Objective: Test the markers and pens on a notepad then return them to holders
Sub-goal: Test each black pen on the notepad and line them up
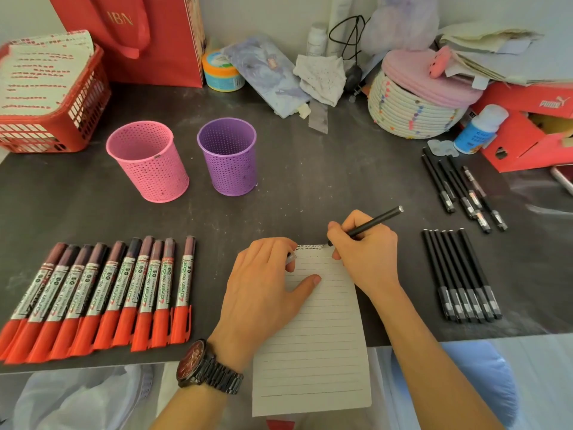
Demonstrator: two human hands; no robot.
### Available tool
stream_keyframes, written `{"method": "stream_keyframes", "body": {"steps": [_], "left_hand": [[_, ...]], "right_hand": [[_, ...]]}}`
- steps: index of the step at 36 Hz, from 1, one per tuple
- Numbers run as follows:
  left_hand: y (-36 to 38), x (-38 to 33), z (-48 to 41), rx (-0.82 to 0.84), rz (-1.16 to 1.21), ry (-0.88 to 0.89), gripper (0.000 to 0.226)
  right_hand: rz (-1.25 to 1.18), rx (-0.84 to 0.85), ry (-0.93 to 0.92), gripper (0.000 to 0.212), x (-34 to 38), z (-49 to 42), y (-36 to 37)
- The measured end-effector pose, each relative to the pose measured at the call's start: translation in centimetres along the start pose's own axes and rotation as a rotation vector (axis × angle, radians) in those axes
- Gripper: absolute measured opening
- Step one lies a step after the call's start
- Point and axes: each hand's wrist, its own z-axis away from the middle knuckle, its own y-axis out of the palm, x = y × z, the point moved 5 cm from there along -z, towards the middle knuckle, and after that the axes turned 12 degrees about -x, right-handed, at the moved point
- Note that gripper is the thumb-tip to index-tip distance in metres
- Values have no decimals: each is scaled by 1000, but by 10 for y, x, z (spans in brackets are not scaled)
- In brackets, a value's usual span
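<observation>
Right hand [366,252] grips a black pen [372,221] low on its barrel, tip at the notepad [313,336], twelve o'clock edge. Left hand [263,283] presses the notepad; whether its fingers hold anything I cannot tell. I judge the pen light, stiff and slick.

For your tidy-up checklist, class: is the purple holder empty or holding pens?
Empty: the purple holder stands upright and only its perforated inner wall shows, no pens inside.

"ibn" on red bag [173,41]; "puma" on red box [527,97]; text on markers [102,290] blurred.
</observation>
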Motion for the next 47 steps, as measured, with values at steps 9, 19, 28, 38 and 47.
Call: {"method": "stream_keyframes", "body": {"steps": [9, 19, 28, 38, 47], "left_hand": [[1, 1, 0, 16, 4, -5, 41], [3, 3, 0, 20, 7, -21, 43], [-9, -5, -1, 16, 100, -38, 11], [-14, -8, -2, -28, 108, 8, 23], [-14, -3, -2, -52, 107, -7, 37]], "right_hand": [[4, -2, 6, 27, -2, 0, 1], [0, -19, 5, 29, -3, -2, 0], [-123, -131, 49, 30, 0, -2, -8], [-601, 98, 266, 19, 3, 26, -18], [-547, 1, 196, 18, 1, 36, -20]]}}
